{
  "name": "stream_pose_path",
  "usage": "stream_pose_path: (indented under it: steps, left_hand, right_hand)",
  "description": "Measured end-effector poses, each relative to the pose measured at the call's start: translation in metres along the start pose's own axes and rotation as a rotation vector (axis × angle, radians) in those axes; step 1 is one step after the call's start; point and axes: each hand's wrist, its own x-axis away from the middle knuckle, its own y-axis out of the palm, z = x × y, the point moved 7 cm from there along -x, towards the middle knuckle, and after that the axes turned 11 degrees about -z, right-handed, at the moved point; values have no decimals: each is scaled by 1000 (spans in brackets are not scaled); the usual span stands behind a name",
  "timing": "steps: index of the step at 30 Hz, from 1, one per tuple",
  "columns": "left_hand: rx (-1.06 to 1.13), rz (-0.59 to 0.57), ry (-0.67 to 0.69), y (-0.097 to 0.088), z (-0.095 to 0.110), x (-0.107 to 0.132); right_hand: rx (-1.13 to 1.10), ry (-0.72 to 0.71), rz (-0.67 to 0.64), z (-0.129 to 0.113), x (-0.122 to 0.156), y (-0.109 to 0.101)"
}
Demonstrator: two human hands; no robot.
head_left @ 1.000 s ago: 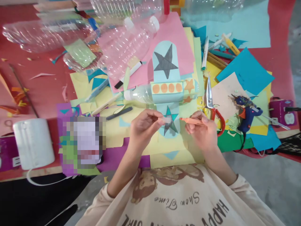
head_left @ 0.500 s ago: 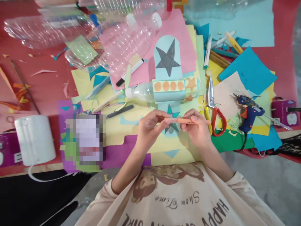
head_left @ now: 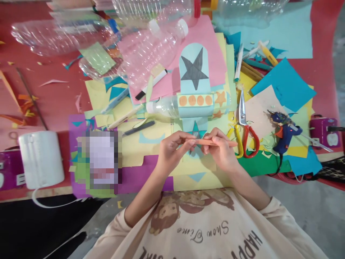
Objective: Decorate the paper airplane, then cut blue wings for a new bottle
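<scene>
In the head view, the left hand [head_left: 172,147] pinches the left end of an orange marker [head_left: 206,142], and the right hand [head_left: 222,150] grips its right part. The marker is over the near paper wing [head_left: 185,124] of the plastic bottle [head_left: 165,108]; scissors [head_left: 243,120] lie to the right.

A red surface [head_left: 58,104] is spanning the view from left to right, its near edge showing a pale, wood-like strip [head_left: 48,192] at left. Grey floor [head_left: 293,205] is lying below that edge, displaying lighter and darker patches. A black area [head_left: 37,230] is filling the lower left; its nature is remaining unclear. Light is falling diffusely, casting soft shadows.
</scene>
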Motion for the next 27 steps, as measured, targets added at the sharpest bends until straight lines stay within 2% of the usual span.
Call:
stream_pose_path:
  steps: [4, 6, 7, 9, 10, 12, 14, 15, 17, 20, 24, 27]
  left_hand:
    - [-47, -93, -42, -5, -5, 1]
    - [-78, -38, -38, -22, -2, 4]
    - [-89, 50, -26, -37, 2, 7]
    - [-136, 288, 39, -74, 14, 17]
    - [-190, 404, 74, -92, 20, 24]
    - [-367, 606, 50, -124, 30, 36]
    - [-493, 729, 55, -146, 36, 45]
    - [-549, 739, 50, -153, 38, 46]
    - [-804, 750, 81, -157, 46, 46]
    - [-1111, 702, 143, -146, 52, 41]
    - [-1159, 630, 111, -129, 44, 34]
    - [-1150, 569, 96, -116, 37, 30]
  right_hand:
    - [120, 98, -210, 2, -1, 12]
    - [258, 124, -300, -6, 1, 15]
    - [347, 113, -307, -14, 2, 13]
    - [538, 21, -220, -36, 2, 2]
    - [627, -72, -140, -52, 2, -5]
    - [819, -284, 56, -83, 4, -21]
    - [1025, -441, 201, -106, 4, -33]
    - [1136, -440, 201, -109, -1, -36]
    - [1297, -347, 98, -105, -16, -43]
    - [1388, -260, -62, -94, -36, -49]
    - [1424, -217, -137, -87, -52, -49]
    - [1435, -204, -113, -92, -55, -48]
